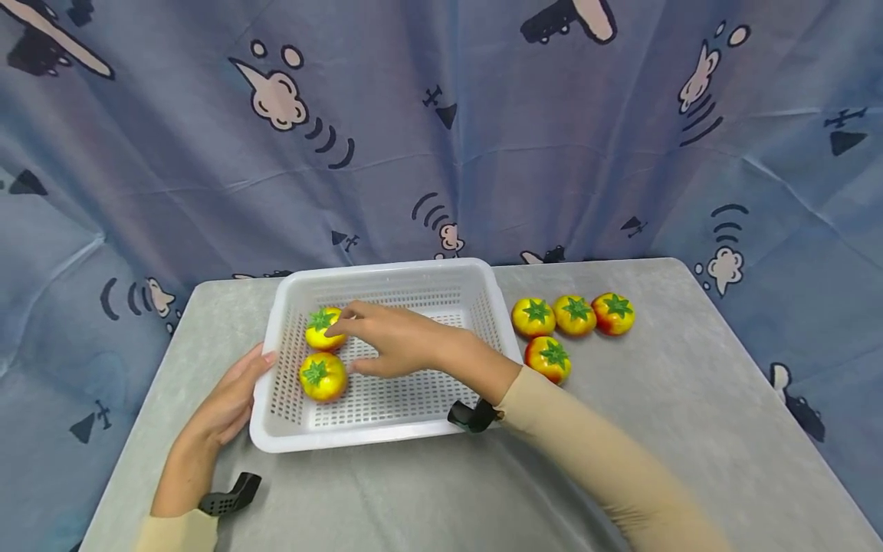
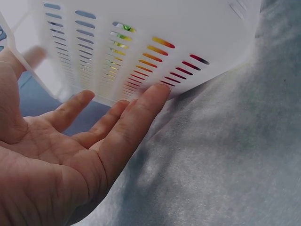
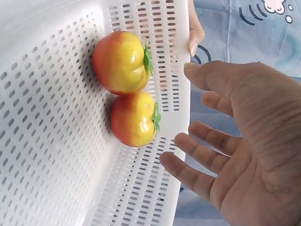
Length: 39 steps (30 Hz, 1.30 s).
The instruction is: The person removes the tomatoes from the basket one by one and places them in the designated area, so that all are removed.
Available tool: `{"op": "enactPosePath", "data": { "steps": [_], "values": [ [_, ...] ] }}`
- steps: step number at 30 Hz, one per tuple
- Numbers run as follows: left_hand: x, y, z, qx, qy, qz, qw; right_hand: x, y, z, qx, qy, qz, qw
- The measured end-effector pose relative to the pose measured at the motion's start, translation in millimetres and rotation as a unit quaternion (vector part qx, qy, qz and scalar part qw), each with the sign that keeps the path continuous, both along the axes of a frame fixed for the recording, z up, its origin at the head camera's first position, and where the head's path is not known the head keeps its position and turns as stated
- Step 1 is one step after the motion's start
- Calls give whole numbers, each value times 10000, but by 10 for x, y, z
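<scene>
A white perforated plastic basket [image 1: 386, 438] stands on the table with two yellow-red tomatoes inside, near its left wall. The farther tomato [image 1: 321, 334] and the nearer tomato [image 1: 323, 377] have green star-shaped tops; they sit side by side in the right wrist view. My left hand [image 1: 231, 395] grips the basket's left side, thumb over the rim and fingers against the outer wall [image 2: 216, 28]. Over the basket, my right hand [image 1: 389, 337] has its fingers spread and holds nothing. Its fingertips overlap the farther tomato in the head view.
Right of the basket, several more tomatoes lie on the grey table [image 1: 690, 429]: three in a back row, including the middle tomato [image 1: 575, 315], and one nearer tomato [image 1: 548, 359] close by the basket wall. A blue patterned curtain [image 1: 414, 153] hangs behind the table.
</scene>
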<state>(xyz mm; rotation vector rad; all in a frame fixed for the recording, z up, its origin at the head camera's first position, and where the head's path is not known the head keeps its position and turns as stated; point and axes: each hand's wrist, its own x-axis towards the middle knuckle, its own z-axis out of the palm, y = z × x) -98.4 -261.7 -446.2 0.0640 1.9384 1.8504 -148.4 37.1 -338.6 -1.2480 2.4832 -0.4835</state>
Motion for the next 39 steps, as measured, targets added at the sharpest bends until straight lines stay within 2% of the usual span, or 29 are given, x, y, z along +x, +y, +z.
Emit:
{"op": "enactPosePath", "data": {
  "steps": [10, 23, 33, 39],
  "values": [
    [0, 5, -10, -71, -6, 89, 9999, -66, -184, -119, -33, -61, 256, 9996],
    [-7, 20, 10, -88, -32, 89, 9999, -110, -393, -184, 569, -56, 621, 9964],
    [9, -6, 15, -35, 84, 88, 9999, -126, -553, -217, 800, -53, 901, 9927],
    [2, 7, 6, 38, 34, 15, 10000, -108, -600, -242, 997, -144, 891, 9909]
  ]
}}
